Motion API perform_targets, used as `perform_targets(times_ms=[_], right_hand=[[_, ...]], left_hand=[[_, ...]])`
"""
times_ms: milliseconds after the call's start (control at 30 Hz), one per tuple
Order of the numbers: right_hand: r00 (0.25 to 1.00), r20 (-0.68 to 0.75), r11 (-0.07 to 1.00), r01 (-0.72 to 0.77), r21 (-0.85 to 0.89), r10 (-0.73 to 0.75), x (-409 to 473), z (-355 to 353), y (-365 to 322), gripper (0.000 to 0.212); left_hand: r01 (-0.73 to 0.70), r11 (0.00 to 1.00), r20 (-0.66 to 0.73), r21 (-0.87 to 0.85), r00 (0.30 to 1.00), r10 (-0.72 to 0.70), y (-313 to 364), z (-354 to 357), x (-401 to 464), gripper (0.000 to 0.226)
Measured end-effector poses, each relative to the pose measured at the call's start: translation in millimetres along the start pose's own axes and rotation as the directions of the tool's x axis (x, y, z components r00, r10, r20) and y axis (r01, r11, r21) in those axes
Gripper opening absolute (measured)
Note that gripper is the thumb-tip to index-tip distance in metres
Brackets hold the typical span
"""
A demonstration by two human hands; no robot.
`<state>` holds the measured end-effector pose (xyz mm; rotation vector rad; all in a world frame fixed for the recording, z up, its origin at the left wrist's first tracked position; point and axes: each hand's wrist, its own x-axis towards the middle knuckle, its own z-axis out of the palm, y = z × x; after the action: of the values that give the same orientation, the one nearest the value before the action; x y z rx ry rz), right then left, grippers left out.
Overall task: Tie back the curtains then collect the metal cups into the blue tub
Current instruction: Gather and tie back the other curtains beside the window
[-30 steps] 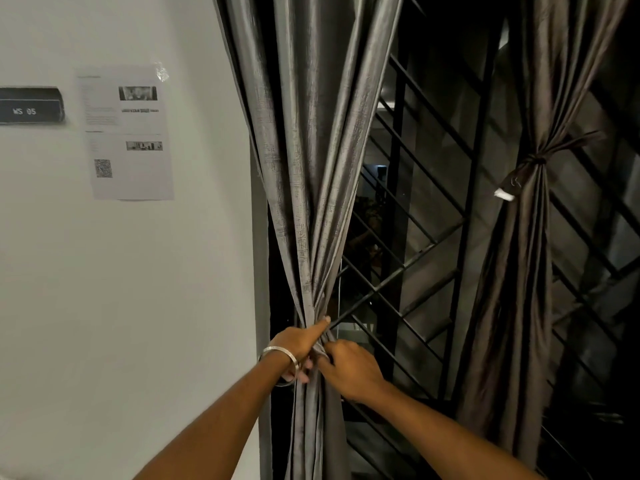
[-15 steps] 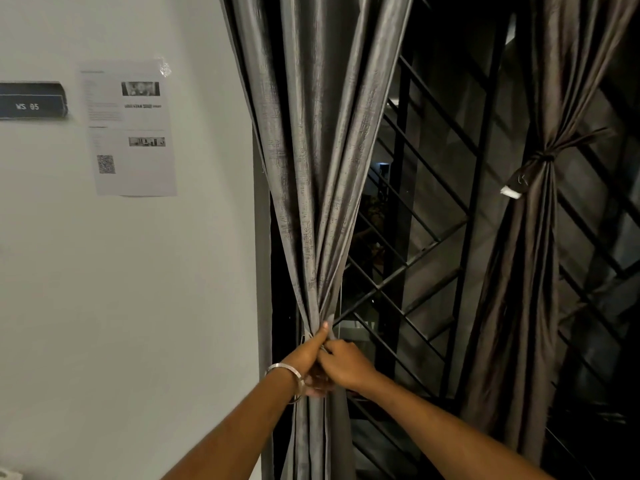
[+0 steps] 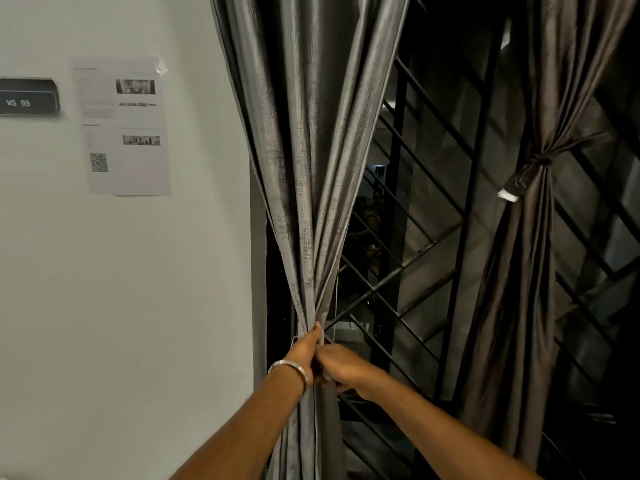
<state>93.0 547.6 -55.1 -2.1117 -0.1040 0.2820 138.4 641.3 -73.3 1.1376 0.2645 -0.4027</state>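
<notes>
A grey left curtain (image 3: 304,150) hangs beside the wall, its folds gathered into a narrow bunch low down. My left hand (image 3: 304,348), with a metal bangle on the wrist, is closed around that bunch. My right hand (image 3: 341,367) presses against it from the right, fingers curled on the fabric; whether a tie band is under them is hidden. The brown right curtain (image 3: 526,254) is held in by a knotted tie-back (image 3: 538,161) with a white-tipped end. No metal cups or blue tub are in view.
A black window grille (image 3: 415,237) with diagonal bars fills the dark opening between the curtains. On the white wall to the left hang a printed paper sheet (image 3: 123,126) and a dark label plate (image 3: 27,97).
Both hands have closed tighter together on the gathered left curtain, and the view has shifted slightly left and down. The right curtain stays tied.
</notes>
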Motion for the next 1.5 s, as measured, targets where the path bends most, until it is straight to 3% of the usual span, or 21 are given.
perform_targets(times_ms=[200,300,400,467,567,633,700,800,933,1067,1267,1367,1500], right_hand=[[0.97,-0.179,0.928,0.092,-0.361,-0.165,15,-6,22,0.048],[0.926,-0.284,0.863,0.079,-0.499,-0.249,21,-11,32,0.036],[0.893,-0.36,0.836,0.033,-0.548,-0.271,25,-16,40,0.021],[0.919,-0.347,0.901,0.022,-0.433,-0.189,29,-16,41,0.015],[0.966,-0.255,0.996,-0.017,0.088,0.039,30,-12,36,0.015],[0.972,-0.18,0.91,-0.067,0.41,0.152,29,-11,30,0.02],[0.968,-0.154,0.842,-0.089,0.532,0.2,26,-11,25,0.028],[0.967,-0.179,0.854,-0.064,0.517,0.18,28,-6,21,0.037],[0.943,-0.251,0.818,-0.035,0.575,0.217,35,0,17,0.018],[0.919,-0.315,0.822,-0.018,0.569,0.238,42,5,18,0.015],[0.855,-0.444,0.839,0.018,0.544,0.269,48,11,20,0.013],[0.857,-0.437,0.798,0.05,0.6,0.275,46,16,17,0.002],[0.872,-0.404,0.731,0.082,0.677,0.276,47,14,16,0.024]], left_hand=[[-0.092,0.993,-0.056,-0.074,0.995,0.088,0,-11,11,0.034],[-0.054,0.996,-0.055,0.068,0.997,0.058,-2,-18,14,0.038],[0.012,0.997,-0.015,0.078,1.0,-0.011,0,-24,17,0.026],[0.029,0.998,0.006,0.049,1.0,-0.029,0,-26,16,0.02],[0.001,1.0,0.004,0.004,1.0,-0.001,0,-28,16,0.017],[-0.022,1.0,0.009,-0.006,1.0,0.022,-1,-30,16,0.015],[-0.034,0.999,0.023,-0.014,0.999,0.034,-3,-32,15,0.014],[-0.047,0.997,0.025,-0.064,0.998,0.048,-6,-32,15,0.012],[-0.026,0.996,0.069,-0.089,0.997,0.032,-10,-34,18,0.01],[-0.013,0.997,0.119,-0.078,0.993,0.022,-13,-40,16,0.014],[-0.063,0.991,0.104,-0.116,0.992,0.075,-15,-38,12,0.011],[-0.085,0.989,0.073,-0.119,0.993,0.094,-15,-39,11,0.011],[-0.079,0.988,0.079,-0.129,0.993,0.09,-13,-41,10,0.015]])
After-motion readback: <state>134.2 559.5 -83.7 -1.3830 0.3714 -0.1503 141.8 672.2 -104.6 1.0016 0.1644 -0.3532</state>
